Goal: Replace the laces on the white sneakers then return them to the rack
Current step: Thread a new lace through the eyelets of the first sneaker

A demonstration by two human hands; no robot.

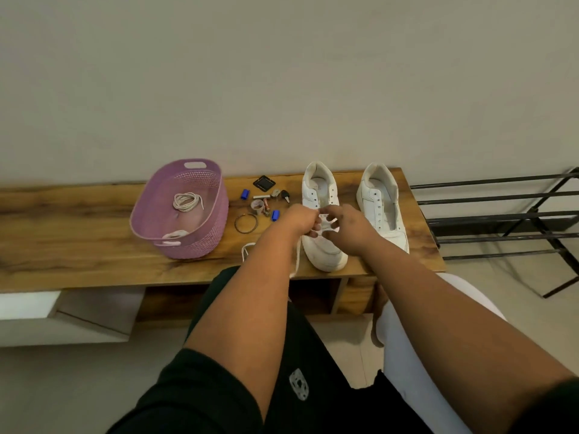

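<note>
Two white sneakers stand on the wooden bench, toes toward me. Over the left sneaker [322,245] my left hand [302,219] and my right hand [347,225] meet, both pinching a white lace [297,261] at the eyelets. The lace trails down past the bench's front edge, and a loop of it lies by my left forearm. The right sneaker [380,205] has bare eyelets and no lace. A coiled lace [187,201] lies in the purple basket [216,220], and another lace [174,235] hangs over its near rim.
Small clutter sits between basket and shoes: blue caps [245,193], keys [283,195], a tape roll [258,207], a bangle [246,223], a black square pad [263,183]. A black metal shoe rack [501,214] stands at the right. The wooden bench [78,233] runs left.
</note>
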